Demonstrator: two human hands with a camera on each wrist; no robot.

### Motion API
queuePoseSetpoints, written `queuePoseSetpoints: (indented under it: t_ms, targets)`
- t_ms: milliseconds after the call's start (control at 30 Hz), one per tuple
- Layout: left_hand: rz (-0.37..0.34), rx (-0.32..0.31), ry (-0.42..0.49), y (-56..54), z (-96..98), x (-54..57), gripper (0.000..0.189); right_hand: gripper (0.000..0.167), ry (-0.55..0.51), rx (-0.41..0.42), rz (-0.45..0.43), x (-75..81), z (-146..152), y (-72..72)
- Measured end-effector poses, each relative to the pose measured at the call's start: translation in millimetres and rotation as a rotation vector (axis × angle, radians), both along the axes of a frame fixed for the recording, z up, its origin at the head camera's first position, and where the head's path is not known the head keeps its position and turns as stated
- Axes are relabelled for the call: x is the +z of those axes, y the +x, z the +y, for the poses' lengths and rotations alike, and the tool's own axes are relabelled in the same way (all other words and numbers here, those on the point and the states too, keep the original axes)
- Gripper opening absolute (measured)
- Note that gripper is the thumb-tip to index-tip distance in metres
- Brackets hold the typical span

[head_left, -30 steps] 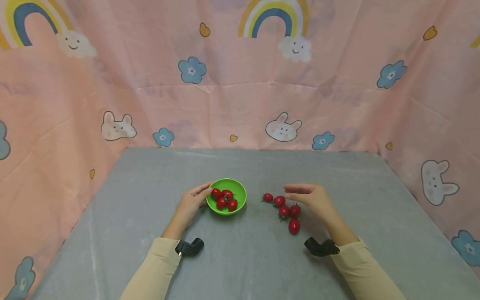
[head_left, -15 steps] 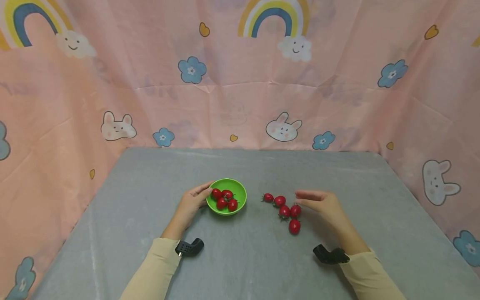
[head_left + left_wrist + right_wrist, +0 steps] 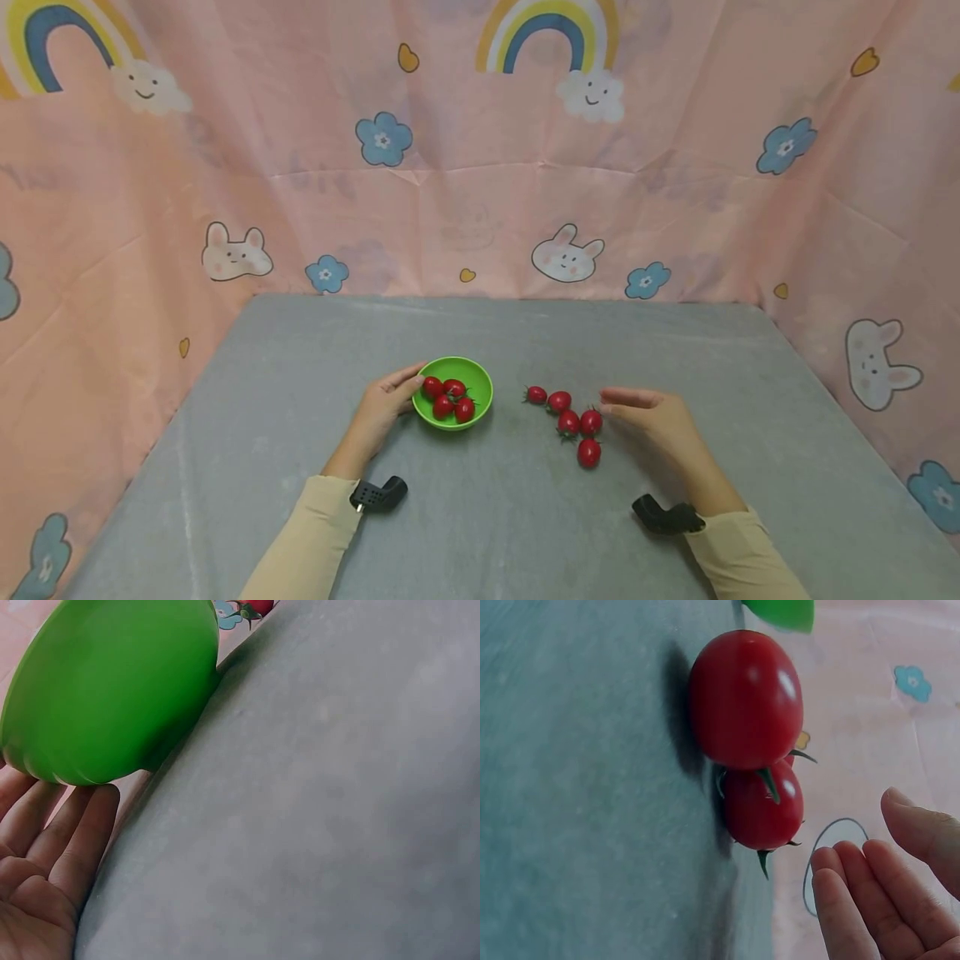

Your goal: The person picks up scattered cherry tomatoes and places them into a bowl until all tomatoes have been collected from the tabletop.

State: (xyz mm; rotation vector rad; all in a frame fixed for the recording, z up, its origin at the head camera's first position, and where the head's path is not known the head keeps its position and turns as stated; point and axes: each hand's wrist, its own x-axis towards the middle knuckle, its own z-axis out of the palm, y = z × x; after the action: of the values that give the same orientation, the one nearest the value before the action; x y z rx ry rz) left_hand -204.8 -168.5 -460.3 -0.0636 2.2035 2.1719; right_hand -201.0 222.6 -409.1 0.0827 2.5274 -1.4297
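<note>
A green bowl (image 3: pixel 476 382) with several small red tomatoes (image 3: pixel 464 409) in it stands left of the table's middle. My left hand (image 3: pixel 377 418) holds its left side, thumb at the rim and fingers against the outer wall; the left wrist view shows those fingertips touching the bowl (image 3: pixel 112 690) from below. Right of the bowl, several loose tomatoes (image 3: pixel 568 423) with green stems lie in a bent row. Just to their right is my right hand (image 3: pixel 667 421), holding nothing. In the right wrist view its fingers are extended, apart from the nearest tomato (image 3: pixel 746 697).
The grey table (image 3: pixel 487 525) reaches back to a pink cloth (image 3: pixel 465 208) printed with rainbows, rabbits and flowers, which also hangs along both sides. A black wrist mount (image 3: pixel 378 495) is strapped on the left wrist, and another black mount (image 3: pixel 667 517) on the right.
My right hand has drawn back to the right and a little nearer me, away from the loose tomatoes. The left hand and the bowl have stayed in place.
</note>
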Motion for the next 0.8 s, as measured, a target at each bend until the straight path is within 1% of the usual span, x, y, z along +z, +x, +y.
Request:
queuePoseSetpoints:
  t_ms: [67,233,300,533,700,800]
  targets:
    - [0.004,-0.002,0.004,0.3,-0.1,0.4,0.050,0.052,0.003,-0.010,-0.004,-0.9,0.4,-0.2]
    - [-0.065,0.009,0.014,-1.6,1.0,2.4,0.045,0.051,0.008,-0.018,0.005,-2.7,0.8,-1.0]
    - [-0.082,0.010,0.009,-2.3,1.1,2.8,0.043,0.051,0.013,-0.019,0.005,-3.7,0.9,-1.2]
    - [-0.091,0.006,0.002,-3.1,1.0,2.7,0.042,0.052,-0.020,-0.015,-0.021,-8.4,1.7,-2.1]
    - [-0.098,0.010,-0.003,-3.7,0.9,2.4,0.042,0.053,0.007,0.000,-0.009,-11.5,1.1,-2.9]
    - [-0.096,0.009,0.001,-3.4,1.1,2.5,0.042,0.052,-0.001,0.007,-0.007,-13.0,0.8,-3.0]
